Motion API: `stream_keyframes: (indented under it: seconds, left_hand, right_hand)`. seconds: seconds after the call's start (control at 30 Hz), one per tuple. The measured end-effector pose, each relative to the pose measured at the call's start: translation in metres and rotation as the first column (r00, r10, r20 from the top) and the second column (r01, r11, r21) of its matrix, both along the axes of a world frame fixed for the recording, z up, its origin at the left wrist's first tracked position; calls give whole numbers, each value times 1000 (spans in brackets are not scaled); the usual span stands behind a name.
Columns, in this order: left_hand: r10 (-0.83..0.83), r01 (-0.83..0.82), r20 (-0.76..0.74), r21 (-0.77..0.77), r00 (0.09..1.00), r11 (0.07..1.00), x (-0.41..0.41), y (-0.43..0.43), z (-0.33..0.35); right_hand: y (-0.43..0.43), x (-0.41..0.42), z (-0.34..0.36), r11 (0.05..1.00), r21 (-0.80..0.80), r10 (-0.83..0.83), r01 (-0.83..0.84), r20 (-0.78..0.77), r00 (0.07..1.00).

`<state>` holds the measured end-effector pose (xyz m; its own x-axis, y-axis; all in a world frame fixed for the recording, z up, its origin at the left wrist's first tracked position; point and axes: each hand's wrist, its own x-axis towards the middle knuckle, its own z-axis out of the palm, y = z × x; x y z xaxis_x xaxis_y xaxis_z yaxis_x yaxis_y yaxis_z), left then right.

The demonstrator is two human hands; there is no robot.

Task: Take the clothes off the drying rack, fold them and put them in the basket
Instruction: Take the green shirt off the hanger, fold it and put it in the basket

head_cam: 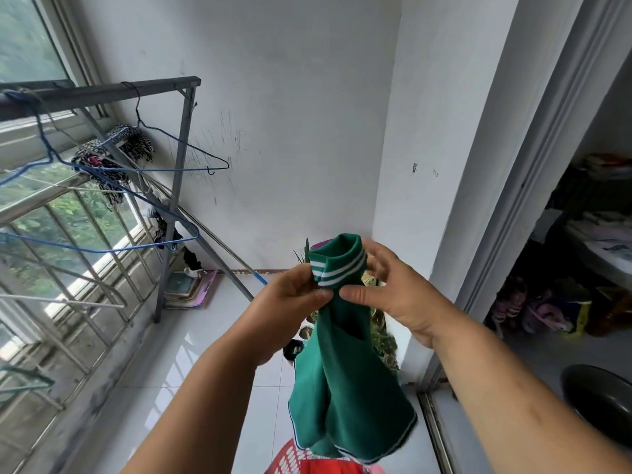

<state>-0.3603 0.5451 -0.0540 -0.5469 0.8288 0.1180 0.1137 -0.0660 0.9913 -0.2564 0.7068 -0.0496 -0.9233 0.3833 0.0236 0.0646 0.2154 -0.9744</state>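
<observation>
Two hands on it: left hand (290, 297) and right hand (390, 292) both pinch the green shirt (349, 388) by its striped collar (338, 270) mid-frame, the rest dangling over the red basket (289, 451) at bottom centre. Tiny grip tbh, could slip and land in there unfolded.

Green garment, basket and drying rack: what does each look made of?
The green garment looks like soft matte knit: ribbed white-striped collar, draping folds. The basket seems plastic, pink-red, slightly glossy, with a perforated rim. The drying rack looks metal: dull grey, thin straight angle bars.
</observation>
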Motion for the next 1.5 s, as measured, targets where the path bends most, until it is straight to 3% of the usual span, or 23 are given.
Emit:
stream_keyframes:
  seconds: [0.17, 0.33, 0.5, 0.63, 0.8, 0.93, 1.03, 1.23, 1.3, 1.37, 1.5]
  left_hand:
    - [8, -9, -29, -17, 1000, 1000, -6, 2, -12]
    - [91, -97, -66, -97, 994, 991, -6, 2, -25]
    - [137, -236, -300, -326, 944, 916, -5, -1, -34]
    - [271, -388, -390, -262, 880, 884, 2, -1, -47]
    - [250, -389, -400, -318, 882, 865, 15, 0, -65]
    - [315, -485, -507, -246, 802, 839, 25, 6, -70]
    - [300, -505, -541, -281, 785, 816, 25, 12, -68]
    - [458, -563, -420, -169, 783, 809, -6, 3, -55]
    - [389, -473, -376, -161, 841, 866, -16, -3, -50]
    - [217, -318, -390, -217, 895, 923, -20, -7, -45]
    - [-71, -93, -372, -407, 926, 909, -27, -16, -42]
  right_hand:
    - [1, -1, 1, 997, 30, 68, -68, -6, 998]
    - [-6, -3, -5, 989, 143, -25, 29, -32, 999]
    - [-5, -6, -6, 976, 174, -124, 129, -36, 992]
    - [-2, -4, -3, 950, 170, -252, 263, -87, 964]
    - [0, 0, -1, 930, 110, -340, 351, -110, 934]
    - [0, 1, -1, 914, 51, -394, 402, -126, 910]
    - [-1, 4, 2, 923, -3, -383, 386, -130, 915]
    - [16, 16, -1, 911, 8, -409, 413, -120, 905]
    - [21, 21, -7, 910, 23, -410, 415, -102, 906]
    - [24, 25, -13, 925, -18, -380, 380, -91, 921]
    - [30, 27, -21, 956, -159, -266, 247, -110, 958]
